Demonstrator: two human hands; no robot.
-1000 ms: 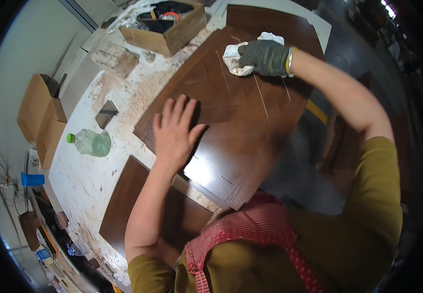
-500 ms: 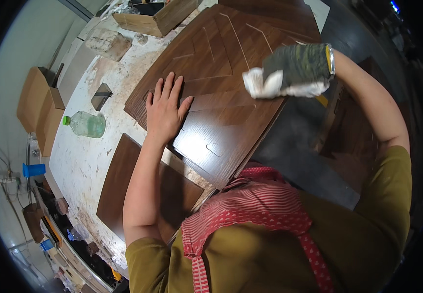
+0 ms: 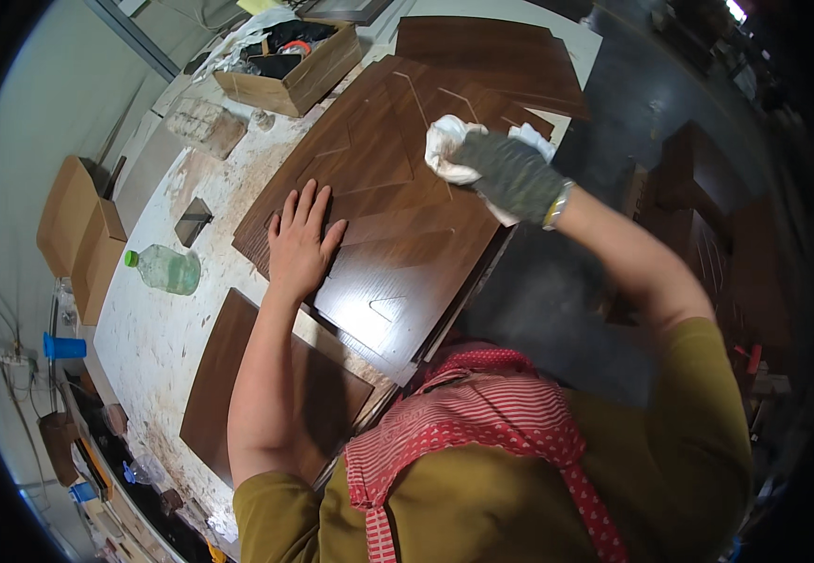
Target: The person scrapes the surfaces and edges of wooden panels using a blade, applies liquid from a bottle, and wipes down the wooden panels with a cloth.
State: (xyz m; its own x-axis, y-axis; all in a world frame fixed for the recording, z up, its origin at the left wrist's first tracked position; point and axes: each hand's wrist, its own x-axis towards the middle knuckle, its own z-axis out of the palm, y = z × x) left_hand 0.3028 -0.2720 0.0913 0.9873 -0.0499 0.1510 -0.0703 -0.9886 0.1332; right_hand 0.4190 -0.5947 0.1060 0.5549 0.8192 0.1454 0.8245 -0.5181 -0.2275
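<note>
A dark brown wooden panel (image 3: 383, 220) with grooved line patterns lies across the table in front of me. My left hand (image 3: 301, 246) is bare and rests flat near its left edge, fingers spread. On my right hand (image 3: 515, 174) is a dark grey-green knitted glove. That hand grips a bunched white cloth (image 3: 451, 150) over the right part of the panel, with white folds also showing beyond the glove. The cloth appears to touch the wood. Beyond lies a second brown panel (image 3: 482, 47), partly under or behind the first.
Left of the panel, a bottle of greenish liquid (image 3: 168, 269) lies on the stained white table (image 3: 144, 342). A small dark metal block (image 3: 193, 222), a worn pale block (image 3: 205, 129) and a cardboard box (image 3: 290, 84) of odds and ends are farther back. Another brown board (image 3: 224, 371) sits beneath my left forearm.
My right hand has moved left and inward with the white cloth, from beyond the panel's right edge onto the panel. My left hand stays flat on the wood.
</note>
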